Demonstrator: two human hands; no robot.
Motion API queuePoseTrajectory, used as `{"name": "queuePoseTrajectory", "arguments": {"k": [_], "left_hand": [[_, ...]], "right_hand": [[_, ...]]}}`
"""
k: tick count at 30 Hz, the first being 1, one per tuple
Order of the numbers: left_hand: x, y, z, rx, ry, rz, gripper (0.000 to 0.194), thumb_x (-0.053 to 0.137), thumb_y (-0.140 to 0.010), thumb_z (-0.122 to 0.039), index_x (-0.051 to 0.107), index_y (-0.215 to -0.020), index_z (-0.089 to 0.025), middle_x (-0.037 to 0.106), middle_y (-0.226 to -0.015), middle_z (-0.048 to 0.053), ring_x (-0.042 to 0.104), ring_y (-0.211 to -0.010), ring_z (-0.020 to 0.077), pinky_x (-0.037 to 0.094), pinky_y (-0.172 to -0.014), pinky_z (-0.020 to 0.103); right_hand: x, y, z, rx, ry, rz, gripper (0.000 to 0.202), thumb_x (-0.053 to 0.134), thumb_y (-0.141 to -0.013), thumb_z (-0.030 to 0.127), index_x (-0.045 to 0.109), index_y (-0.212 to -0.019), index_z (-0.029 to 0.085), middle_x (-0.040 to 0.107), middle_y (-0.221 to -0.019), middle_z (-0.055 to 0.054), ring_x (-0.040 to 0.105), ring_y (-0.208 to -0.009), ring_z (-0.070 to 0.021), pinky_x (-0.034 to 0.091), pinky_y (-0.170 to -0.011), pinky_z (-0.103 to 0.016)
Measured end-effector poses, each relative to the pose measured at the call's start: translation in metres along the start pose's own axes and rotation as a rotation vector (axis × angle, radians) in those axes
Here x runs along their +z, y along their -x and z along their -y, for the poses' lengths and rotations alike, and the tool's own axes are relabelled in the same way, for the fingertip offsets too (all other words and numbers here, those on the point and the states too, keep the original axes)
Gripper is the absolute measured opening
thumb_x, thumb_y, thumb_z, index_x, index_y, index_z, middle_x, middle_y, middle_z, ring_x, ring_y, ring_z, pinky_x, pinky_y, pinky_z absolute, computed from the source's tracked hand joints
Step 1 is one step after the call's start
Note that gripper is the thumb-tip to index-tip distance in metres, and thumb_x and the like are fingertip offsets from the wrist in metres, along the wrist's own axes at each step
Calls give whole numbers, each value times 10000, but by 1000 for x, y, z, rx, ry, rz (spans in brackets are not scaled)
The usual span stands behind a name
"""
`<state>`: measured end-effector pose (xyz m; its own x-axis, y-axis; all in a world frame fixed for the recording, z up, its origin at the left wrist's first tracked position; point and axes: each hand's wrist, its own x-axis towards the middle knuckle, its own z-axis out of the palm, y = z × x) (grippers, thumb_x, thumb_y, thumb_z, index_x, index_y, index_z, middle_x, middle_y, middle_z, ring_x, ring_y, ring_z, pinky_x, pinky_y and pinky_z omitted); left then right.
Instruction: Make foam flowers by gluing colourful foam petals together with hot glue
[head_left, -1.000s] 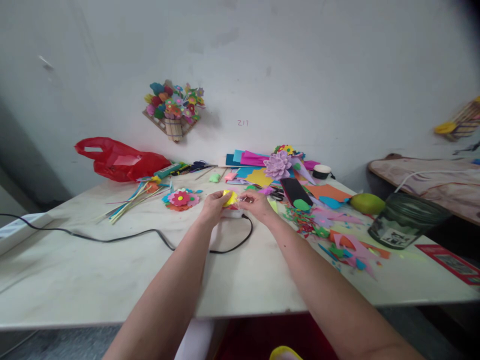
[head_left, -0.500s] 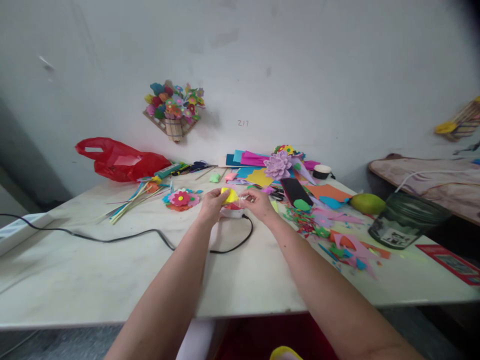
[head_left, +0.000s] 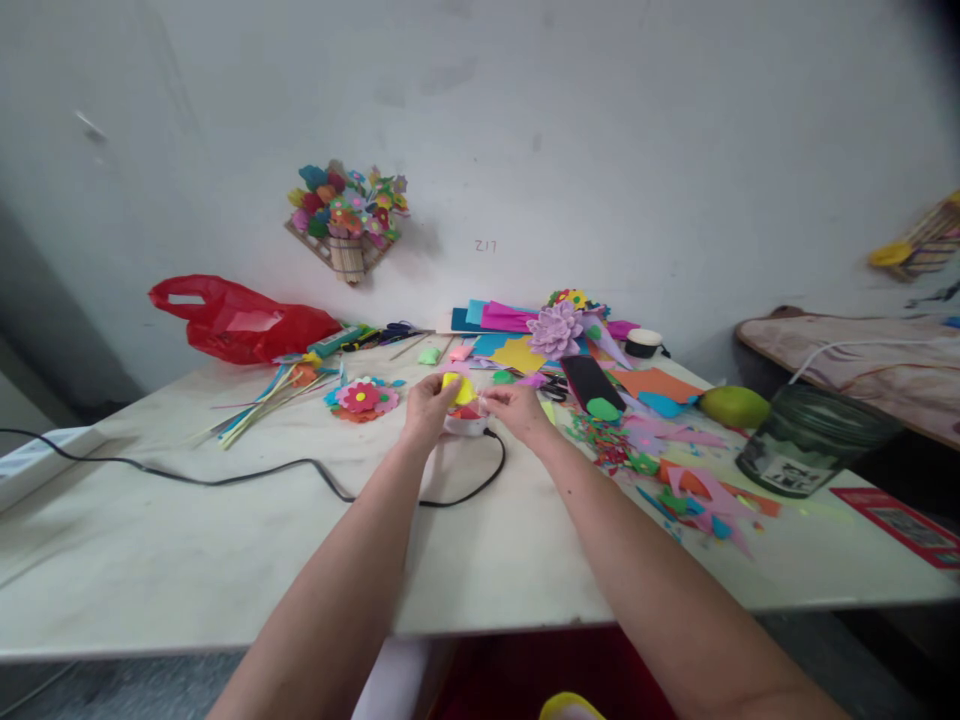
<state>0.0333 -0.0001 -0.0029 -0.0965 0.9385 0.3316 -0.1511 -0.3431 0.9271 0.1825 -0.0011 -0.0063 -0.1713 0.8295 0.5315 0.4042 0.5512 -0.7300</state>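
Note:
My left hand (head_left: pixel 425 408) pinches a small yellow foam piece (head_left: pixel 462 391) between thumb and fingers. Close by on the right, the fingers of my right hand (head_left: pixel 519 410) are pressed together; something tiny and pale may be between them, too small to make out. Below both hands sits a small white device (head_left: pixel 466 427) with a black cord (head_left: pixel 501 462), and a red patch shows on top of it. Left of my hands lies a layered foam flower (head_left: pixel 363 398) in red, pink, blue and orange.
Foam scraps (head_left: pixel 686 500), a dark phone (head_left: pixel 591 382) and a green glass jar (head_left: pixel 795 450) are to the right. Foam sheets (head_left: pixel 480 317) and a purple flower (head_left: pixel 556 331) lie at the back. Leftward are thin strips (head_left: pixel 262 405), a red plastic bag (head_left: pixel 247 325) and a power strip (head_left: pixel 45 465).
The yellow piece has tilted in my left hand and now looks rounder. My right fingers have shifted slightly, and a green scrap shows behind my hands.

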Motion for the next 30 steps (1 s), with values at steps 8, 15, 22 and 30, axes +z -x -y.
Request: {"name": "queuePoseTrajectory", "arguments": {"k": [8, 15, 22, 30], "left_hand": [[4, 3, -2, 3, 26, 6, 310, 701, -576, -380, 643, -732, -119, 622, -608, 19, 545, -528, 117, 425, -499, 208], [5, 3, -1, -14, 67, 18, 313, 703, -575, -382, 633, -730, -120, 621, -607, 21, 546, -515, 115, 425, -502, 214], [-1, 3, -1, -107, 206, 46, 323, 719, -556, -365, 614, -730, -114, 610, -605, 11, 549, -521, 107, 431, -514, 216], [0, 4, -4, -144, 288, 62, 314, 734, -542, -322, 607, -720, -97, 595, -593, 12, 557, -535, 101, 440, -539, 216]], "right_hand": [[3, 0, -3, 7, 194, -100, 120, 580, -667, 264, 672, -710, 203, 670, -661, -13, 607, -621, -166, 455, -587, -271], [2, 3, 2, -60, 304, -204, 138, 566, -666, 245, 667, -744, 190, 677, -682, -41, 616, -612, -172, 450, -603, -274], [4, -2, -15, -90, 29, -100, 201, 535, -692, 194, 673, -837, 205, 680, -735, -26, 625, -663, -167, 485, -650, -290], [1, 0, -11, -119, 142, -19, 177, 543, -713, 192, 651, -851, 216, 682, -775, -26, 627, -684, -168, 475, -651, -293]]}}
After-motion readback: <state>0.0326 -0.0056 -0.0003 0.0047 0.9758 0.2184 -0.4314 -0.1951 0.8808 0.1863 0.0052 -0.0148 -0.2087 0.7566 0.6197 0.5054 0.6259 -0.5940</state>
